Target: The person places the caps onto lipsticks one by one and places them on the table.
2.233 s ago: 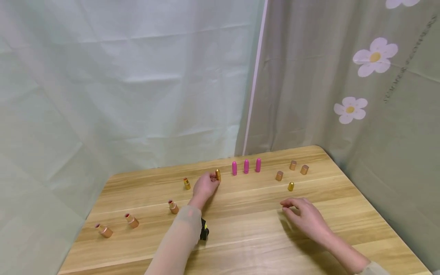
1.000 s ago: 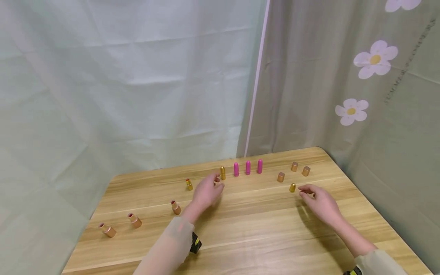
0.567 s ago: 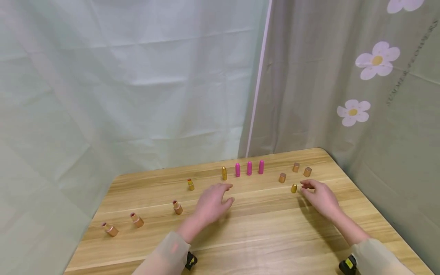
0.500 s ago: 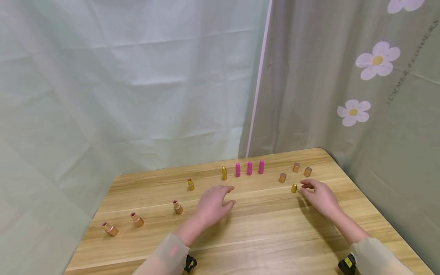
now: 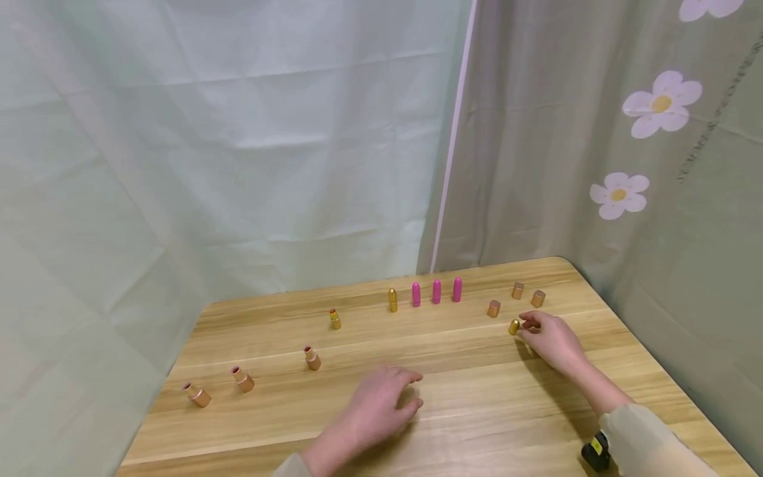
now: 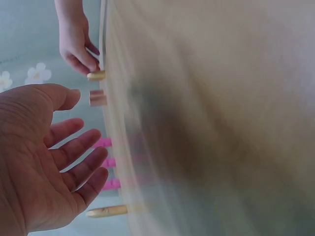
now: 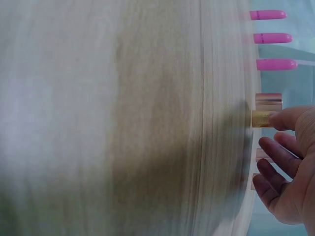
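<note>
My right hand pinches at a small gold bullet-shaped lipstick cap standing on the wooden table. In the right wrist view the thumb lies over the cap's upper end, while the other fingers curve loosely beside it. Over the table's front middle hovers my left hand, palm sideways, fingers spread and relaxed, holding nothing. An uncapped gold lipstick with a red tip stands farther back on the left. A capped gold lipstick stands upright near the back edge.
Three pink capped lipsticks stand in a row at the back. Copper-coloured caps cluster behind the right hand. Three uncapped copper lipsticks stand on the left. A flowered curtain hangs behind the wooden table.
My left hand has let go of the capped gold lipstick at the back and drawn back toward the front. My right hand has moved forward and right to the gold cap.
</note>
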`<state>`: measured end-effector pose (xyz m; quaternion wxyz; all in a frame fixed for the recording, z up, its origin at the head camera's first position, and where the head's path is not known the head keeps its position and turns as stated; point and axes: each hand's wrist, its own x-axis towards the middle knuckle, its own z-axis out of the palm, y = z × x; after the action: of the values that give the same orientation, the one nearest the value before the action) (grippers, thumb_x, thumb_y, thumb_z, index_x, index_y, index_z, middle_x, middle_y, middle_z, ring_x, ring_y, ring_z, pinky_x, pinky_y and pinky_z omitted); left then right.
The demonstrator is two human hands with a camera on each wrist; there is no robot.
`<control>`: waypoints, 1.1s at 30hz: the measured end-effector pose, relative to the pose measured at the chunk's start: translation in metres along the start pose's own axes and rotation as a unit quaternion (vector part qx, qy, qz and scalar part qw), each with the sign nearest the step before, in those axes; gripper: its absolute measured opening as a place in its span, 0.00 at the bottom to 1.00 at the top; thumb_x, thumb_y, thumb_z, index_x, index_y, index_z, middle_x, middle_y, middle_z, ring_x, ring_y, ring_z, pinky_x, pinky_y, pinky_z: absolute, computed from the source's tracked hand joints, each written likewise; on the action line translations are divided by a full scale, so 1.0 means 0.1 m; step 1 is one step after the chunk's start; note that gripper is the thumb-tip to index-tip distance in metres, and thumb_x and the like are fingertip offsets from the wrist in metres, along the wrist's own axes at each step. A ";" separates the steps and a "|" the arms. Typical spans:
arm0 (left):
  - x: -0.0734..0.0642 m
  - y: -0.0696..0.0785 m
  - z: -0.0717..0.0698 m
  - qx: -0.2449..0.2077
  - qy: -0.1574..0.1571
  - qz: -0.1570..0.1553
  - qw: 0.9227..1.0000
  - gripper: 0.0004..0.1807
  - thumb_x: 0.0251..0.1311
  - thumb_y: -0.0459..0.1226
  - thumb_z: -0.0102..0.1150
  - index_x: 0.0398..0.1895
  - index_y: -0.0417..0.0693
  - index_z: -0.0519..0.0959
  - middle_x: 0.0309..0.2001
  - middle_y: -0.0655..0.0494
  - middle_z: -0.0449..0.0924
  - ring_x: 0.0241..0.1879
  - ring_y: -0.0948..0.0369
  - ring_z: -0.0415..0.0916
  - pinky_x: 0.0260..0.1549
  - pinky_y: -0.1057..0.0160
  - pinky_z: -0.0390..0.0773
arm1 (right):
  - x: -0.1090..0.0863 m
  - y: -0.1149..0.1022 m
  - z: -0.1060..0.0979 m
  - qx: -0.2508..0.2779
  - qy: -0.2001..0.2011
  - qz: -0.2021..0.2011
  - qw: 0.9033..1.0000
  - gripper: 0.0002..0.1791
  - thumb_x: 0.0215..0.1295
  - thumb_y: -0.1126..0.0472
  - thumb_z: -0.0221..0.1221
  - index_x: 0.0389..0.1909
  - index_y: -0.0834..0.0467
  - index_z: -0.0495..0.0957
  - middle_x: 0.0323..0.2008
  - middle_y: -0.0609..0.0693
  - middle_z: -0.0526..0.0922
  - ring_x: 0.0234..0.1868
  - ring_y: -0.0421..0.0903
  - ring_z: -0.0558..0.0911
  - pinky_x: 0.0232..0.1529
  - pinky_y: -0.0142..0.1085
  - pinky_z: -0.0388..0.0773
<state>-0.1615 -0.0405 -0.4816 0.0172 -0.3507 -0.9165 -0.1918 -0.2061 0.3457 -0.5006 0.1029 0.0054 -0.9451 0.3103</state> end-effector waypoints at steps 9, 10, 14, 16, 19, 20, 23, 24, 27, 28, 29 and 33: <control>-0.09 0.11 0.12 -0.019 0.013 0.009 1.000 0.18 0.67 0.48 0.63 0.57 0.55 0.82 0.53 0.64 0.82 0.57 0.59 0.76 0.59 0.55 0.74 | 0.05 0.01 0.03 -0.013 -0.008 -0.004 1.000 0.21 0.66 0.57 0.67 0.54 0.66 0.81 0.42 0.55 0.88 0.46 0.56 0.84 0.47 0.53 0.77; -0.09 0.11 0.12 -0.018 0.014 0.009 1.000 0.18 0.67 0.48 0.63 0.57 0.55 0.82 0.53 0.64 0.82 0.57 0.60 0.76 0.59 0.55 0.75 | 0.06 0.01 0.04 -0.014 -0.009 -0.005 1.000 0.21 0.66 0.57 0.67 0.54 0.66 0.81 0.42 0.55 0.88 0.45 0.55 0.84 0.47 0.53 0.77; -0.10 0.12 0.14 -0.016 0.020 0.009 1.000 0.17 0.67 0.48 0.63 0.56 0.55 0.82 0.52 0.64 0.82 0.55 0.60 0.77 0.58 0.55 0.75 | 0.06 -0.01 0.05 -0.014 -0.009 -0.006 1.000 0.21 0.66 0.56 0.67 0.54 0.65 0.82 0.42 0.55 0.88 0.44 0.55 0.84 0.46 0.53 0.78; -0.11 0.12 0.15 -0.015 0.022 0.008 1.000 0.17 0.67 0.48 0.63 0.56 0.55 0.82 0.51 0.64 0.82 0.55 0.61 0.77 0.57 0.55 0.75 | 0.06 -0.02 0.05 -0.015 -0.009 -0.005 1.000 0.21 0.66 0.56 0.67 0.54 0.65 0.82 0.42 0.55 0.88 0.45 0.55 0.84 0.46 0.53 0.77; -0.13 0.12 0.16 -0.016 0.024 0.007 1.000 0.18 0.66 0.48 0.64 0.56 0.55 0.82 0.51 0.65 0.82 0.54 0.61 0.77 0.56 0.56 0.76 | 0.06 -0.03 0.05 -0.016 -0.010 -0.001 1.000 0.20 0.66 0.56 0.67 0.54 0.65 0.82 0.43 0.56 0.88 0.45 0.55 0.84 0.46 0.53 0.77; -0.14 0.12 0.16 -0.016 0.023 0.006 1.000 0.17 0.66 0.48 0.64 0.55 0.55 0.82 0.51 0.65 0.82 0.54 0.61 0.77 0.56 0.56 0.76 | 0.05 -0.03 0.05 -0.017 -0.010 0.001 1.000 0.20 0.66 0.56 0.67 0.54 0.64 0.82 0.43 0.56 0.87 0.45 0.55 0.84 0.46 0.53 0.77; -0.15 0.12 0.17 -0.016 0.024 0.005 1.000 0.17 0.66 0.48 0.65 0.55 0.55 0.83 0.51 0.65 0.82 0.53 0.62 0.77 0.56 0.57 0.76 | 0.05 -0.03 0.07 -0.022 -0.009 0.002 1.000 0.20 0.66 0.56 0.67 0.53 0.64 0.82 0.43 0.55 0.87 0.44 0.54 0.83 0.45 0.53 0.77; -0.15 0.11 0.18 -0.017 0.024 0.003 1.000 0.17 0.66 0.48 0.65 0.55 0.55 0.83 0.50 0.65 0.82 0.53 0.62 0.77 0.56 0.57 0.76 | 0.05 -0.02 0.07 -0.023 -0.008 0.001 1.000 0.19 0.66 0.56 0.67 0.53 0.64 0.82 0.42 0.55 0.87 0.44 0.54 0.83 0.45 0.53 0.77; -0.16 0.11 0.18 -0.020 0.024 -0.001 1.000 0.17 0.66 0.48 0.65 0.55 0.55 0.83 0.50 0.66 0.82 0.53 0.62 0.77 0.56 0.57 0.76 | 0.06 -0.01 0.10 -0.028 -0.004 -0.002 1.000 0.18 0.65 0.56 0.68 0.51 0.63 0.83 0.41 0.54 0.87 0.42 0.53 0.83 0.44 0.52 0.77; -0.17 0.11 0.18 -0.021 0.024 -0.003 0.999 0.17 0.66 0.48 0.65 0.55 0.55 0.83 0.50 0.66 0.82 0.54 0.62 0.77 0.56 0.57 0.76 | 0.06 -0.01 0.10 -0.029 -0.002 -0.003 1.000 0.18 0.65 0.56 0.68 0.50 0.63 0.83 0.41 0.54 0.88 0.42 0.53 0.83 0.44 0.52 0.77; -0.17 0.11 0.17 -0.022 0.023 -0.004 0.999 0.17 0.66 0.48 0.65 0.56 0.55 0.83 0.50 0.66 0.82 0.54 0.62 0.77 0.56 0.56 0.76 | 0.06 -0.01 0.11 -0.030 0.000 -0.004 1.000 0.18 0.65 0.56 0.68 0.50 0.63 0.83 0.41 0.54 0.88 0.42 0.52 0.83 0.44 0.51 0.77; -0.19 0.09 0.16 -0.024 0.020 -0.011 0.999 0.18 0.67 0.48 0.64 0.56 0.56 0.82 0.52 0.66 0.82 0.54 0.61 0.76 0.57 0.55 0.75 | 0.07 0.00 0.12 -0.031 0.008 -0.009 0.999 0.16 0.64 0.57 0.68 0.49 0.62 0.84 0.40 0.52 0.88 0.41 0.52 0.83 0.43 0.50 0.77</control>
<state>-0.1398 -0.0404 -0.4963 0.0249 -0.3369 -0.9148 -0.2212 -0.2149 0.3389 -0.5083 0.1130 0.0086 -0.9534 0.2797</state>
